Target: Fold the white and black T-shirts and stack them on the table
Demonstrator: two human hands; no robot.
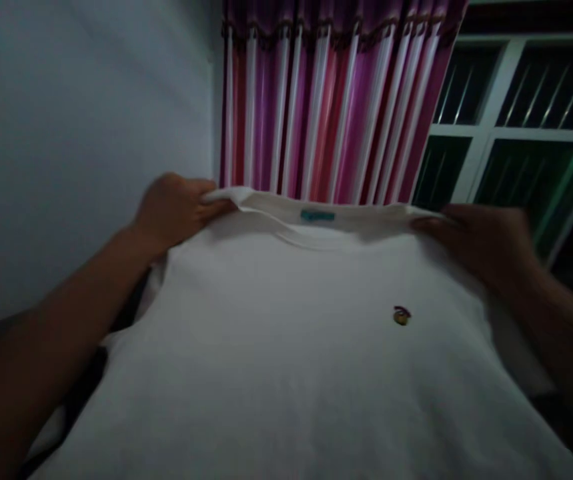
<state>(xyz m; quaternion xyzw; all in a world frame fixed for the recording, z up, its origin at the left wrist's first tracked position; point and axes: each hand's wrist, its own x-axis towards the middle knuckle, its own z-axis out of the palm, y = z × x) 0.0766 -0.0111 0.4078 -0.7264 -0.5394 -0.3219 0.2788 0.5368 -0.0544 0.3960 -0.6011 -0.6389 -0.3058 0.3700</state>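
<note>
One white shirt (311,333) between left hand (173,208) and right hand (489,237), pinched tight by both.

Teal collar label (317,215) and small chest emblem (401,316) on the white shirt (291,333), both without legible lettering.

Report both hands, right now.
Left hand: closed, holding the white shirt at one shoulder, beside the collar.
Right hand: closed, holding the white shirt at the other shoulder.
</note>
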